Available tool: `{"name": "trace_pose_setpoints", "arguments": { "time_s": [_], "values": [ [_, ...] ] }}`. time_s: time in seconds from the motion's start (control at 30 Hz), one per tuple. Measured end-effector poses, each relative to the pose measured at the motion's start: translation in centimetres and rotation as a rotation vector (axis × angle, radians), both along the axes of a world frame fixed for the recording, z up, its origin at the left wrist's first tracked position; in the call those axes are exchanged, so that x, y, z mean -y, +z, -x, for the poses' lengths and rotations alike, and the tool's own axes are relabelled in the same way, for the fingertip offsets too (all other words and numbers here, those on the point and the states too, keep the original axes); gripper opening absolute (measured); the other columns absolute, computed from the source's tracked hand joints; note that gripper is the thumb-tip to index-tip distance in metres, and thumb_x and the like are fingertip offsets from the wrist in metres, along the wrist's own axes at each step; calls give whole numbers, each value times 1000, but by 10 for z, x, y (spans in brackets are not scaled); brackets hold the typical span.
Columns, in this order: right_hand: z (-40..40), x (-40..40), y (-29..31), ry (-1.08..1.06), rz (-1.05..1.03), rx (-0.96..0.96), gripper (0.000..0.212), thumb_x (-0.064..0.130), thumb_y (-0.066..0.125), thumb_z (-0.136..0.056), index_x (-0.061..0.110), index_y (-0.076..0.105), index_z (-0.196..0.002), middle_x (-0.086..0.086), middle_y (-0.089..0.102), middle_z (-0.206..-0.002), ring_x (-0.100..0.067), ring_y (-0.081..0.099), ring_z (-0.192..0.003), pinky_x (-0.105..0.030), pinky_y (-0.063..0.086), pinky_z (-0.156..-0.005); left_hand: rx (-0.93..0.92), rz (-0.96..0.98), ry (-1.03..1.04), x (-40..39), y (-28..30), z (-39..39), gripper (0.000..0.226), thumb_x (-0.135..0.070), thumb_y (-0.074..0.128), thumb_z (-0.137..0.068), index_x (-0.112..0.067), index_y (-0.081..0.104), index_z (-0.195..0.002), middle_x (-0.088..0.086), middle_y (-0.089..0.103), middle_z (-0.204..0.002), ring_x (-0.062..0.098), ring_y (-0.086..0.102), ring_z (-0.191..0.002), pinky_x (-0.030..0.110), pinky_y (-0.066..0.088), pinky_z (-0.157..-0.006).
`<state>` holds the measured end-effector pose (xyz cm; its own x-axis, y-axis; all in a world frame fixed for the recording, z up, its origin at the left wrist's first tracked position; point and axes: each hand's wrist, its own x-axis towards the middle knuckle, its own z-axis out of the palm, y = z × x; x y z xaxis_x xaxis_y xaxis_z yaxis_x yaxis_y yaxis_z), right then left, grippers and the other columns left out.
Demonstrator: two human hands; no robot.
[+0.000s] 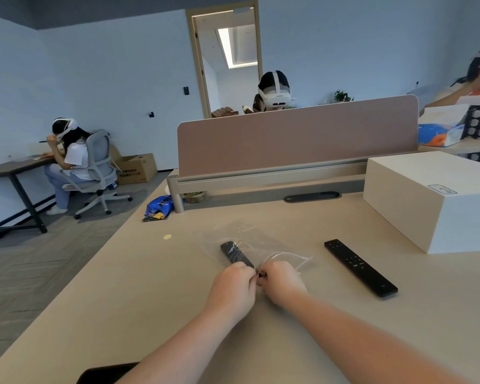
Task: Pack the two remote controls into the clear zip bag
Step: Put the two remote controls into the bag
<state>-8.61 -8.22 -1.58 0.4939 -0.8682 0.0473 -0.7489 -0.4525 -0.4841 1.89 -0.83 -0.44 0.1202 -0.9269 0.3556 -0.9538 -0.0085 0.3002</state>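
Note:
A clear zip bag [261, 242] lies crumpled on the beige desk in front of me. One black remote control [234, 254] is partly inside the bag, its near end hidden under my left hand [234, 286]. My right hand [281, 281] meets the left at the near end of the remote and the bag's opening; both hands are closed there, fingertips touching. Exactly what each finger pinches is hidden. A second, longer black remote control [360, 267] lies flat on the desk to the right, apart from the bag and untouched.
A large white box [427, 200] stands at the right of the desk. A pink divider screen [297, 137] closes off the far edge. A blue snack packet [158, 207] lies far left, with a small yellow sticker [167, 236] on the desk nearer me. A dark object [106, 374] sits at the near edge. Other people sit around.

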Motion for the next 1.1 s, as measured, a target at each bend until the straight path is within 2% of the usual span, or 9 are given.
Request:
{"name": "trace_pose_setpoints", "arguments": {
  "time_s": [0.2,0.27,0.43,0.6,0.7,0.77,0.87,0.97,1.1],
  "values": [
    [-11,7,0,-101,15,-11,18,16,47,-89,18,62,-81,-15,69,-90,-26,53,-72,-27,38,-62,-1,-1,14,-3,0,-4,27,-24,44,-92,-9,66,-84,9,61,-90,27,57,-89,35,43,-71],
    [-13,8,-1,-114,21,-2,15,17,46,-91,21,54,-79,-14,71,-97,-27,56,-75,-25,36,-63,-6,-2,18,-4,-1,-5,27,-24,45,-92,-9,66,-82,9,61,-88,27,57,-88,36,43,-71],
    [-8,7,-3,-99,39,-11,24,16,45,-91,12,58,-72,-16,65,-92,-28,55,-77,-27,38,-64,0,-5,38,-4,-1,-3,28,-24,45,-92,-8,65,-81,9,61,-88,27,56,-88,36,42,-71],
    [25,1,-6,-18,74,48,23,24,50,-92,10,67,-100,-10,69,-105,-30,63,-99,-30,49,-76,9,-16,53,-1,0,2,27,-25,45,-92,-8,65,-83,8,62,-90,28,58,-90,35,42,-70],
    [60,-4,0,14,110,90,22,26,53,-92,15,68,-105,-3,69,-109,-23,63,-100,-30,50,-82,15,-27,70,0,4,5,25,-24,46,-91,-9,65,-85,8,63,-93,28,58,-92,36,45,-73],
    [88,-2,2,-49,184,95,22,27,54,-92,14,68,-104,-2,69,-106,-21,61,-101,-29,48,-80,29,-25,85,0,6,7,24,-23,46,-91,-10,65,-86,8,63,-94,28,58,-93,36,45,-72],
    [126,4,7,-281,274,-15,31,38,52,-92,20,59,-117,0,62,-113,-22,48,-114,-32,45,-87,30,-23,120,0,10,12,24,-23,45,-91,-11,65,-85,7,63,-94,29,59,-91,34,43,-68],
    [146,5,9,-453,195,-203,44,48,50,-88,26,45,-126,0,51,-124,-24,39,-122,-39,40,-90,42,-26,157,0,12,15,23,-25,46,-91,-14,66,-87,5,64,-95,28,60,-92,34,46,-70],
    [157,5,2,-533,57,-283,45,49,47,-88,21,44,-123,-4,52,-123,-25,44,-119,-39,42,-86,48,-44,203,0,13,18,22,-27,46,-91,-16,64,-88,2,64,-98,27,60,-93,32,43,-67]
  ]
}}
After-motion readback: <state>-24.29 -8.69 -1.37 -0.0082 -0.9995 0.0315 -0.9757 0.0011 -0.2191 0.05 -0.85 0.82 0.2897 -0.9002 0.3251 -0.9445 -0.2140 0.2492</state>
